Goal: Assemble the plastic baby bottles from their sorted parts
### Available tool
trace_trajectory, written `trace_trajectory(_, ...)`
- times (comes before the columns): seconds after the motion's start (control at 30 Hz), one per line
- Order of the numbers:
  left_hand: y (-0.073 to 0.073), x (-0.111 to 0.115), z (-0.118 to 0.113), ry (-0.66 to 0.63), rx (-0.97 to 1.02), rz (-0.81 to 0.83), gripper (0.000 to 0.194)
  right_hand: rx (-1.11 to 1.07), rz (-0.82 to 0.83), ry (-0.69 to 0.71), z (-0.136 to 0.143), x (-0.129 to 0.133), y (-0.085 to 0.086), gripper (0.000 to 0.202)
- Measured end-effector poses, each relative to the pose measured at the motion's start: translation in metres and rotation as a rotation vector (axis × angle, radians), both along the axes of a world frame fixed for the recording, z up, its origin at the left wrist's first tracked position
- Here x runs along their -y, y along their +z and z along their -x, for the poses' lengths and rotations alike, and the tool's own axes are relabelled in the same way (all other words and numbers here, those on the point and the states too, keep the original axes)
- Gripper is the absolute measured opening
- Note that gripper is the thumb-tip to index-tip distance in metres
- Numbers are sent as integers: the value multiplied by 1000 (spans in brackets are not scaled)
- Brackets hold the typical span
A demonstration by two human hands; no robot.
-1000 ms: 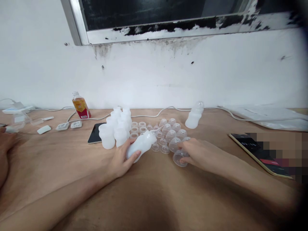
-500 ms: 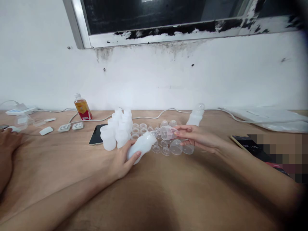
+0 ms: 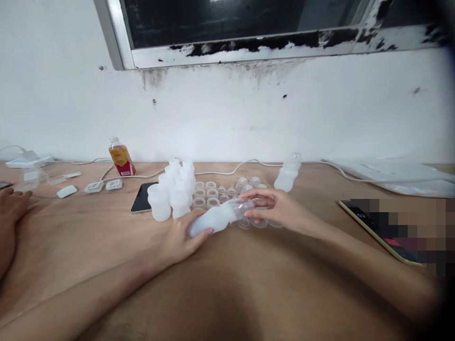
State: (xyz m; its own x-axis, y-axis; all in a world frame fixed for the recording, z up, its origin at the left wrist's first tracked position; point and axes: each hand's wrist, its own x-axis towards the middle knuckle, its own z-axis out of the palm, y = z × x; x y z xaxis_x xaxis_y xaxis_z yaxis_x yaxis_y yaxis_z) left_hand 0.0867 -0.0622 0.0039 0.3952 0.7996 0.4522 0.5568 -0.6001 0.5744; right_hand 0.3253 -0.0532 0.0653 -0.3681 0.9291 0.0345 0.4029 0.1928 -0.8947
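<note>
A person's left hand [image 3: 185, 237] wraps the lower end of a frosted white bottle [image 3: 212, 220], thumb on the near side, tilting it over a wooden table [image 3: 170, 293], while the right hand [image 3: 279, 206] pinches a clear domed cover [image 3: 242, 207] between thumb and fingers at the bottle's neck; how far the cover is seated cannot be told. Just beyond the two-handed grip lie white rings [image 3: 212, 196], small clear teats [image 3: 224, 197] and more clear covers [image 3: 241, 183], some partly hidden by the right hand. Close to the left of the grip, open white bottles [image 3: 181, 189] stand in rows beside a dark phone [image 3: 142, 198]. Beyond the right hand, near the wall, stands a capped bottle [image 3: 285, 175]; well to the right of the grip lies a phone with a lit display [image 3: 377, 232]. Far left, past an amber drink bottle [image 3: 121, 158], another person's hand [image 3: 14, 203] rests on the table.
</note>
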Motion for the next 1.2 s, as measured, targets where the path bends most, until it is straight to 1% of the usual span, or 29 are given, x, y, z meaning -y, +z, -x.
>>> trace_trajectory(0.13,-1,0,0,-28,3,-10,34,2,-87,33,0,-1,-5,38)
trace_trajectory(0.2,0,1,0,-38,9,14,34,1,-96,42,1,-1,-6,39)
trace_trajectory(0.37,7,5,-2,-30,59,167,33,-56,-51,43,4,0,-8,43)
trace_trajectory(0.47,14,7,-4,-72,123,309,33,-95,-53,64,6,2,-9,43)
trace_trajectory(0.57,19,5,-4,-131,214,499,33,-89,-56,84,5,2,-10,41)
trace_trajectory(0.67,19,2,-3,-202,341,756,37,-74,-57,95,4,1,-11,39)
trace_trajectory(0.73,16,-1,-3,-272,409,888,40,-48,-54,105,5,2,-12,39)
trace_trajectory(0.77,14,-2,-2,-308,432,926,40,-28,-58,106,5,3,-11,39)
trace_trajectory(0.83,11,-2,-3,-372,463,951,41,8,-83,111,7,5,-5,37)
trace_trajectory(0.93,4,-1,-4,-451,525,915,43,48,-160,95,3,11,14,35)
trace_trajectory(1.0,0,-1,-6,-506,534,882,47,69,-244,13,-6,15,33,35)
trace_trajectory(1.07,-3,-2,-7,-519,510,863,47,55,-381,-158,-20,19,53,34)
trace_trajectory(1.13,-4,-2,-9,-484,483,856,43,63,-522,-357,-37,19,68,35)
trace_trajectory(1.17,-4,-2,-10,-458,479,853,41,123,-564,-445,-47,18,73,36)
trace_trajectory(1.2,-4,-2,-10,-440,478,854,38,229,-594,-516,-56,15,76,37)
